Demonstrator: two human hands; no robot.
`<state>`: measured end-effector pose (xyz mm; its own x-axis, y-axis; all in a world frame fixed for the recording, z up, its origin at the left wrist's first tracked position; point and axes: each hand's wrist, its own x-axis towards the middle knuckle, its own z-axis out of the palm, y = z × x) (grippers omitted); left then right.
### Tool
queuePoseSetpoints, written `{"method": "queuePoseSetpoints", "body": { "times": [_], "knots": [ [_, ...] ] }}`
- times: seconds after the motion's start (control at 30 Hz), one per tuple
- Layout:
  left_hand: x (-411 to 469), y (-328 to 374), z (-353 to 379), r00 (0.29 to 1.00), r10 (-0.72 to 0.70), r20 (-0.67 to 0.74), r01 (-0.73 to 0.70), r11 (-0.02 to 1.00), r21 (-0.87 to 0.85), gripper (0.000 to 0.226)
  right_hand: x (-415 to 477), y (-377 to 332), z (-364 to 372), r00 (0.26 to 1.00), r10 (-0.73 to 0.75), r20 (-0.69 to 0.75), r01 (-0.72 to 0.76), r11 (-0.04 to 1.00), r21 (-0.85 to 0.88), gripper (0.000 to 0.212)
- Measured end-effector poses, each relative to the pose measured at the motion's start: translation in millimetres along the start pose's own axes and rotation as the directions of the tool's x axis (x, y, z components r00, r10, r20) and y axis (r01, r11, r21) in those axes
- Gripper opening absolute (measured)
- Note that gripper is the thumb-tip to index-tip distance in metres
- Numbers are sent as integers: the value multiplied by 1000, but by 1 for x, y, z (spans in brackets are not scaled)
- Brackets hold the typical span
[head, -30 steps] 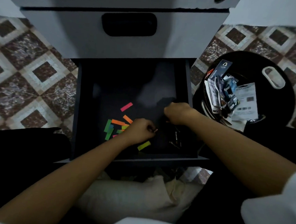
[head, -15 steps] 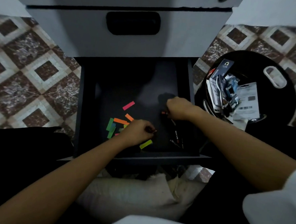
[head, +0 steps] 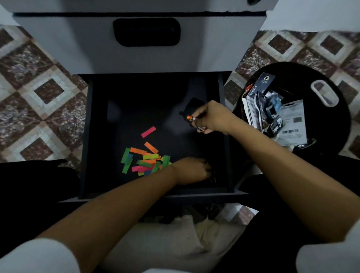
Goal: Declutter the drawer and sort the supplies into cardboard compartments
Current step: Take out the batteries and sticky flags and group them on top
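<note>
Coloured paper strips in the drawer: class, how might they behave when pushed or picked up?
The paper strips look thin and flat, so probably floppy and light. Overlapping on the drawer floor, they would likely scatter, not roll.

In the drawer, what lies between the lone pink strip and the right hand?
Only bare drawer floor, as the head view shows. The pink strip lies apart from the right hand, which pinches small orange-tipped items.

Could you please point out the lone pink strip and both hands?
pink strip (head: 148,131): head view, its middle.
right hand (head: 213,117): head view, back of the hand, gripping orange-tipped items (head: 189,117).
left hand (head: 190,171): head view, back of the hand.
</note>
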<state>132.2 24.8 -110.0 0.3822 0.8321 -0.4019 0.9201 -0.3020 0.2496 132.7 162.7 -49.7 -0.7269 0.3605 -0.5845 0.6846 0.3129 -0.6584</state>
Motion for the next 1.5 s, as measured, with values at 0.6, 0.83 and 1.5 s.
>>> {"method": "queuePoseSetpoints", "body": {
  "times": [0.6,0.83,1.5],
  "knots": [
    [-47,-12,9,838,-542,-56,367,637,-678,27,-15,-9,-3,979,107,173,-175,875,452,14],
    [-101,-21,-39,566,-810,153,99,-117,-988,12,-43,-31,-9,988,76,134,-143,767,625,15],
    [-212,-72,-319,483,-867,-123,-6,137,-991,9,-135,-214,-134,918,-271,-288,371,843,390,10]
  ]
}}
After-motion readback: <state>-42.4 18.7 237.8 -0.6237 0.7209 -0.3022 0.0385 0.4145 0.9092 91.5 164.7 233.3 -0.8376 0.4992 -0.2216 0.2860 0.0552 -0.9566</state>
